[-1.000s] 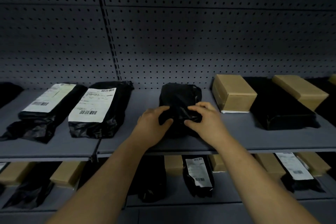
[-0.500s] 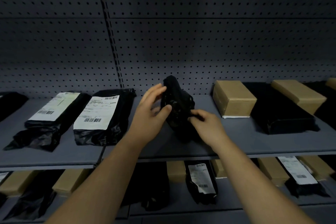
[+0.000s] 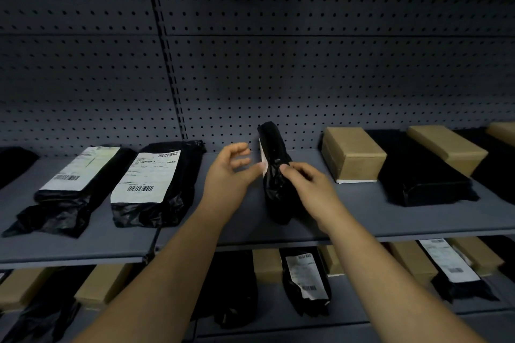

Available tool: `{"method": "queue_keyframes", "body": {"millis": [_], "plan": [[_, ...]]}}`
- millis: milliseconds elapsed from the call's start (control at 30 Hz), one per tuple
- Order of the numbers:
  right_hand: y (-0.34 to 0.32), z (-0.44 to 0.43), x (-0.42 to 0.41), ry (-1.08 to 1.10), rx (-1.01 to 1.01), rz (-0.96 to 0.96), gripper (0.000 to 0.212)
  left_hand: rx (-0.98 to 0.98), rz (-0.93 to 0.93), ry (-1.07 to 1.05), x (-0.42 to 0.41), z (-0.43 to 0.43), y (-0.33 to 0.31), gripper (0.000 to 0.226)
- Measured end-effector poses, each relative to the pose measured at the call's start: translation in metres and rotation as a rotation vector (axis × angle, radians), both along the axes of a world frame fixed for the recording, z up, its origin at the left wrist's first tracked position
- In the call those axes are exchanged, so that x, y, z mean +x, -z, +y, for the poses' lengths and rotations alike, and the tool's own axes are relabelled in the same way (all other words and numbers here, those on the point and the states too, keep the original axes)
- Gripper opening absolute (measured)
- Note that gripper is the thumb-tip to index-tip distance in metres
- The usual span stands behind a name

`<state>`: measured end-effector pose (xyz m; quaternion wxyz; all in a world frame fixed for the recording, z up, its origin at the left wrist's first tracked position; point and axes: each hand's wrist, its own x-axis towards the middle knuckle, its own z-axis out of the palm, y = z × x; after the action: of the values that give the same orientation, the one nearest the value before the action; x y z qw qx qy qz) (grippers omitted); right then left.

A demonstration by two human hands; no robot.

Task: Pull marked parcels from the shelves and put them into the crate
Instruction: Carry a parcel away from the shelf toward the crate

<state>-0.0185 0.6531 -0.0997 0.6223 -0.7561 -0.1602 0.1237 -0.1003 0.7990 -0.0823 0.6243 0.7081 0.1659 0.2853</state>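
A black plastic parcel (image 3: 274,175) stands tipped up on its edge on the middle of the grey shelf (image 3: 362,220). A thin strip of white label shows on its left face. My right hand (image 3: 309,186) pinches the parcel's upper right side. My left hand (image 3: 231,175) is just left of it with fingers spread and relaxed; its thumb reaches toward the label edge. Two black parcels with white barcode labels (image 3: 147,172) (image 3: 75,172) lie flat to the left. No crate is in view.
Brown cardboard boxes (image 3: 351,156) (image 3: 446,147) and a large black parcel (image 3: 418,175) lie to the right on the shelf. A lower shelf holds more boxes and labelled black parcels (image 3: 303,278) (image 3: 448,262). A perforated back panel rises behind.
The black parcel went from lying flat to standing on its edge, showing a white label on its left face. My left hand let go and opened beside it.
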Motion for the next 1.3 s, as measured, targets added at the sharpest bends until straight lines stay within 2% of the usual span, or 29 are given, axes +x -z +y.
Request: {"method": "queue_keyframes", "body": {"millis": [67,133,233,367,600,700,833,967,1033,1133,1200,1300], "plan": [[0.001,0.002,-0.002,-0.022,0.060,0.068,0.030,0.139,0.087,-0.047,0.002,0.003,0.003,0.023],[0.001,0.002,-0.002,-0.053,0.091,0.093,0.026,0.251,0.134,0.022,-0.001,0.001,0.006,0.014],[-0.001,-0.004,0.002,-0.015,0.081,0.046,0.021,0.377,0.155,0.142,-0.005,-0.001,0.014,0.021],[-0.013,-0.016,0.006,0.082,0.065,-0.096,0.043,0.604,0.260,0.219,-0.004,-0.001,0.025,0.037],[-0.023,-0.025,0.004,0.066,0.025,-0.115,0.043,0.639,0.288,0.220,-0.001,-0.011,0.024,0.039],[-0.021,-0.024,0.008,0.085,0.019,-0.084,0.033,0.604,0.290,0.215,-0.004,-0.013,0.020,0.040],[-0.015,-0.021,0.013,0.113,0.212,0.174,0.015,0.477,0.366,0.229,-0.011,-0.012,0.021,0.049],[-0.005,-0.020,0.012,-0.015,0.409,0.402,0.023,0.445,0.276,0.143,-0.015,-0.008,0.020,0.043],[0.001,-0.019,0.014,-0.023,0.337,0.400,0.025,0.472,0.210,0.070,-0.014,-0.001,0.022,0.038],[0.008,-0.021,0.020,0.085,-0.030,0.080,0.022,0.567,0.249,-0.003,-0.010,0.007,0.021,0.043],[0.008,-0.026,0.023,0.102,-0.089,-0.022,0.031,0.598,0.329,0.006,-0.007,0.010,0.025,0.048],[0.012,-0.032,0.027,-0.005,-0.156,-0.052,0.045,0.589,0.394,0.065,-0.008,0.010,0.033,0.058]]}}
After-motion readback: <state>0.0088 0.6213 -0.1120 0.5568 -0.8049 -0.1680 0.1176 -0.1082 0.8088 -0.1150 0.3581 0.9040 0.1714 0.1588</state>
